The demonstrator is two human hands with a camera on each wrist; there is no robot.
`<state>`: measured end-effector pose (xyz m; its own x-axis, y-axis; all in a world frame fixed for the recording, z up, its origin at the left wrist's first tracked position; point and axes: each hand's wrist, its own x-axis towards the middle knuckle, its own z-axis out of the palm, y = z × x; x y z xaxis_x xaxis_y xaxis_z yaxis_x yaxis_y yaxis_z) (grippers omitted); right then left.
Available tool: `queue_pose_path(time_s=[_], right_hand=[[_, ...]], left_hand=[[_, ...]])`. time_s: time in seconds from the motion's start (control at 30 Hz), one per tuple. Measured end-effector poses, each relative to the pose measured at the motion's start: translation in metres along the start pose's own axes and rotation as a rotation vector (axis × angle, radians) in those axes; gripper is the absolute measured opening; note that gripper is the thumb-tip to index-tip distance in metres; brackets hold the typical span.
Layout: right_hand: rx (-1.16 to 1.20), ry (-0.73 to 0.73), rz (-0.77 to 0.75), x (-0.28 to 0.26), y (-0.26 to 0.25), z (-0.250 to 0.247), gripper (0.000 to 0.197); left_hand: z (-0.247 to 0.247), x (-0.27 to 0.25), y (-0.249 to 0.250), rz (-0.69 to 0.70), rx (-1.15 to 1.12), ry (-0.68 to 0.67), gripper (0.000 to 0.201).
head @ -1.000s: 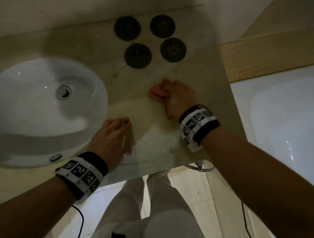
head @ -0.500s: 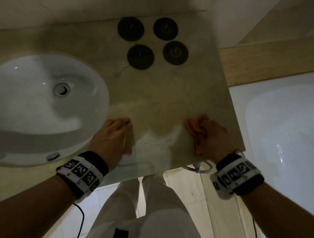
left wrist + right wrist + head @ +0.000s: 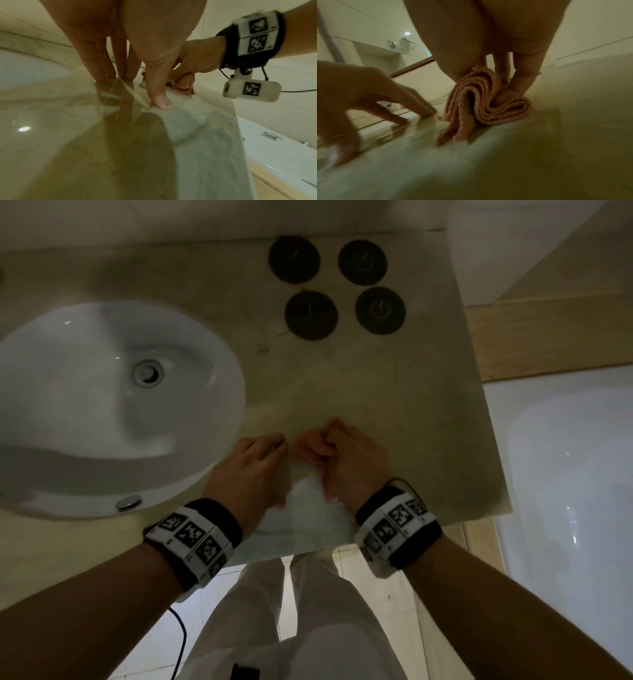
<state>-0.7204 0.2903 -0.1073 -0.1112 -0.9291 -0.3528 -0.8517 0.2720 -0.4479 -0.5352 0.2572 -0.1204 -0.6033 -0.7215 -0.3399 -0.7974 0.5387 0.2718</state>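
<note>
A folded pink cloth lies bunched on the beige stone countertop. My right hand grips it with curled fingers and presses it onto the counter near the front edge. Just left of it, my left hand rests on the counter with straight fingers and thumb tip touching the surface, holding nothing. The two hands are almost touching.
A white oval basin with a metal drain is set into the counter at the left. Several dark round discs sit at the back of the counter. A white bathtub lies to the right, past the counter's edge.
My right hand has slid the cloth from the counter's middle to the front right, then left until it sits beside my left hand. The left hand has stayed planted.
</note>
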Motion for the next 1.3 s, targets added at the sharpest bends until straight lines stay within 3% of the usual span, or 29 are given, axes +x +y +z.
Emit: queue_pose_path(time_s=[0.03,0.13,0.27,0.37,0.57,0.77,0.9,1.0,1.23,1.3], right_hand=[[-0.014,-0.012,0.046,0.003,0.005,-0.010,0.050],[-0.035,-0.003,0.172,0.005,0.035,-0.035,0.034],[-0.059,0.030,0.267,-0.013,0.066,-0.038,0.027],[-0.032,0.006,0.244,-0.033,0.063,-0.027,0.046],[-0.022,-0.017,0.077,-0.034,0.004,0.006,0.064],[-0.044,-0.104,-0.120,-0.009,-0.052,0.040,0.024],[-0.028,-0.141,-0.104,0.006,-0.087,0.056,0.036],[-0.053,-0.181,-0.142,0.016,-0.109,0.071,0.030],[-0.138,-0.193,-0.270,0.018,-0.172,0.090,0.027],[-0.124,-0.229,-0.193,0.020,-0.192,0.099,0.035]], left_hand=[[0.000,0.000,0.000,0.002,0.005,0.002,0.103],[0.000,-0.001,-0.001,0.002,0.024,0.015,0.102],[-0.002,-0.001,-0.001,0.004,0.041,0.016,0.102],[-0.001,-0.001,-0.002,0.007,0.012,0.017,0.101],[0.007,-0.009,-0.002,-0.018,-0.089,0.038,0.097],[0.017,-0.037,-0.015,-0.138,-0.225,0.133,0.084],[0.012,-0.060,-0.044,-0.305,-0.318,0.222,0.079],[0.013,-0.077,-0.067,-0.389,-0.316,0.249,0.075],[0.008,-0.105,-0.118,-0.489,-0.395,0.291,0.066],[0.003,-0.111,-0.137,-0.506,-0.424,0.295,0.066]])
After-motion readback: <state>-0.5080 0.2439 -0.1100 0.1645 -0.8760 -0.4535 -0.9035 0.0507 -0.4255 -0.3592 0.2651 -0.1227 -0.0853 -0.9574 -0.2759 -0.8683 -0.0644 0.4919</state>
